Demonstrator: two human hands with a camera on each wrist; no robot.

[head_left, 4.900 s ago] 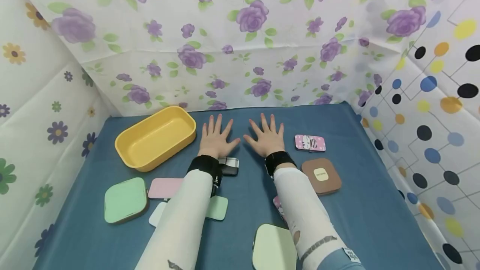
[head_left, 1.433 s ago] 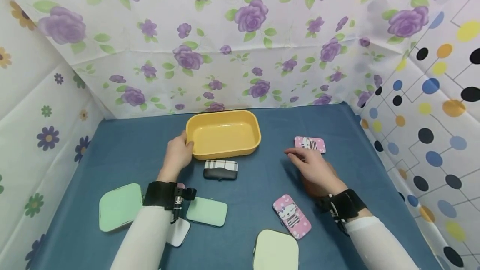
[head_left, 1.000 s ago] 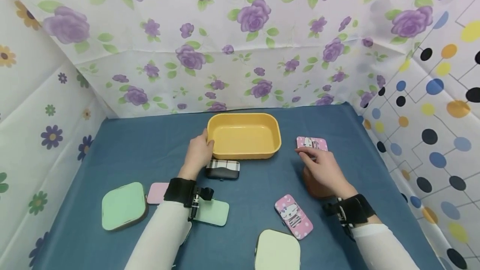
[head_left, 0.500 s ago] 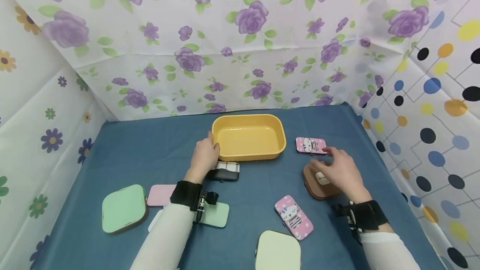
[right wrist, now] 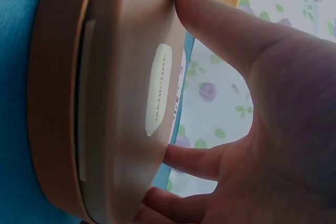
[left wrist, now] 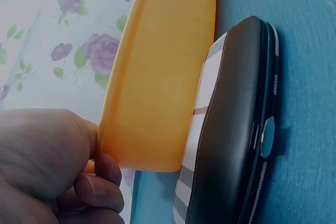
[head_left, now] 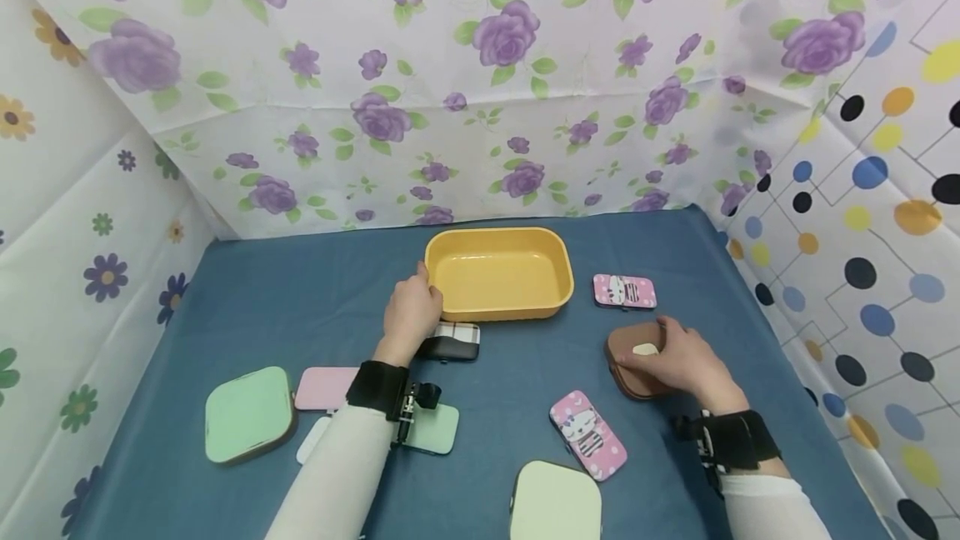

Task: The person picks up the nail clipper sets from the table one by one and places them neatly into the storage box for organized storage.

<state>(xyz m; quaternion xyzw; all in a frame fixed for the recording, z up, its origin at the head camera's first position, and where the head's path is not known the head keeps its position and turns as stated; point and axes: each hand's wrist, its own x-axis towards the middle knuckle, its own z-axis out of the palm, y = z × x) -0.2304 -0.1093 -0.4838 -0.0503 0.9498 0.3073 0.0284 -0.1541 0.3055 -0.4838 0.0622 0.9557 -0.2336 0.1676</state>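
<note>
The left hand (head_left: 411, 312) pinches the left rim of a yellow plastic tray (head_left: 498, 273); thumb and curled fingers meet at that rim in the left wrist view. Just below the tray lies a glossy black manicure case with a plaid panel (left wrist: 231, 124), partly behind the hand in the head view. Spread over a brown manicure case (head_left: 633, 382), the right hand (head_left: 686, 361) has its thumb and fingertips at the lid's edges. In the right wrist view a pale label (right wrist: 160, 90) reads "MANICURE", and background shows between palm and lid.
Two pink cartoon cases (head_left: 624, 292) lie on the right side. A cream case (head_left: 557, 502) is at the front. On the left are a mint square case (head_left: 249, 417), a pink case (head_left: 324, 388), a white one (head_left: 311, 440) and a small mint one (head_left: 435, 430), some under the left arm.
The left hand has brought the yellow tray rightward from the back left to the back middle, where it now stays. The right hand has come back and down onto the brown case.
</note>
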